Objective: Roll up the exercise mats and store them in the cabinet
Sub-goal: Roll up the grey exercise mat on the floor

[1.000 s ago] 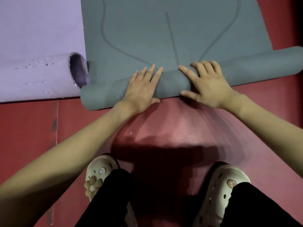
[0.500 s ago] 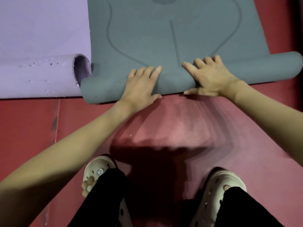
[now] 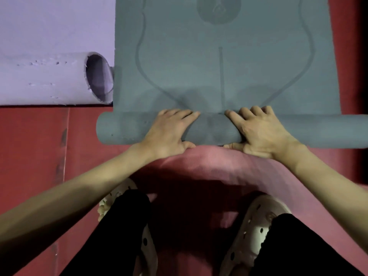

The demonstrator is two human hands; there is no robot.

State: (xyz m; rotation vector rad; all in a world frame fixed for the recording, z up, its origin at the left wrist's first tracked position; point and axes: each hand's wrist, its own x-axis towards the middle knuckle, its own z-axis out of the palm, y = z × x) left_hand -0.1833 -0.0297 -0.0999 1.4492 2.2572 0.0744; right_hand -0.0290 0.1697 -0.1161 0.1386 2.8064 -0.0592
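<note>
A grey-green exercise mat [image 3: 219, 66] lies flat ahead of me, and its near end is wound into a roll [image 3: 211, 130] that runs left to right. My left hand [image 3: 169, 132] presses on top of the roll with fairly straight fingers, thumb on the near side. My right hand [image 3: 258, 132] arches over the roll just right of centre, fingers curled over its far side and thumb tucked under the near side. A pale purple mat [image 3: 49, 26] lies on the left, its near end loosely rolled into an open tube [image 3: 97, 76].
A pink mat [image 3: 209, 172] lies under the grey roll and under my feet, which are in cream clogs [image 3: 256, 226]. Red floor [image 3: 35, 156] shows at the left and along the right edge. The grey roll's left end nearly meets the purple tube.
The grey roll has moved forward away from me and grown thicker. Both hands went with it, and the right fingers curled further over the top.
</note>
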